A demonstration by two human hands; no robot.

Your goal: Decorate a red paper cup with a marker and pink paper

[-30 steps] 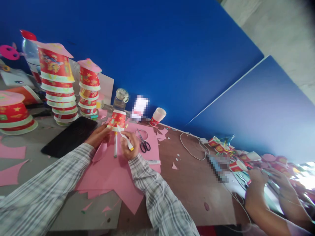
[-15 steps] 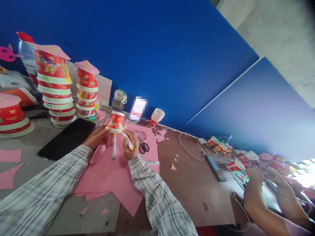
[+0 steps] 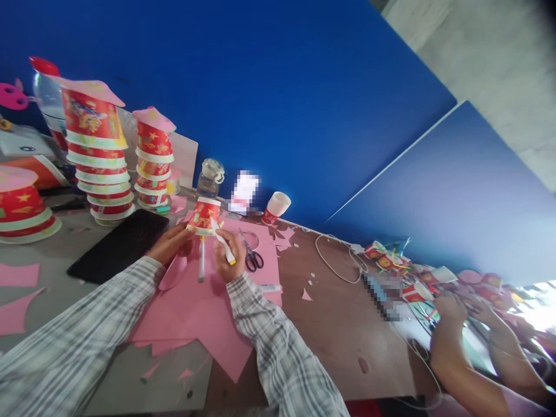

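Observation:
My left hand [image 3: 176, 240] is closed on the lower left rim of a red paper cup [image 3: 203, 215], which is upside down with its wide white rim facing down. My right hand [image 3: 230, 258] grips a white marker [image 3: 224, 244] with a yellow end, its other end touching or close to the cup's right side. Below the cup, a second marker [image 3: 201, 260] lies on pink paper [image 3: 186, 313]. Black-handled scissors [image 3: 253, 259] rest just right of my right hand. A curled pink paper piece [image 3: 174, 273] sits under my left hand.
Stacked-cup towers with pink tops [image 3: 98, 156] [image 3: 153, 156] stand at the left, near a black phone [image 3: 117, 246]. A glass jar [image 3: 211, 176] and a white-and-red cup [image 3: 277, 207] stand by the blue partition [image 3: 282, 104]. At right, a co-worker's arms [image 3: 452, 341] reach over cups and cables.

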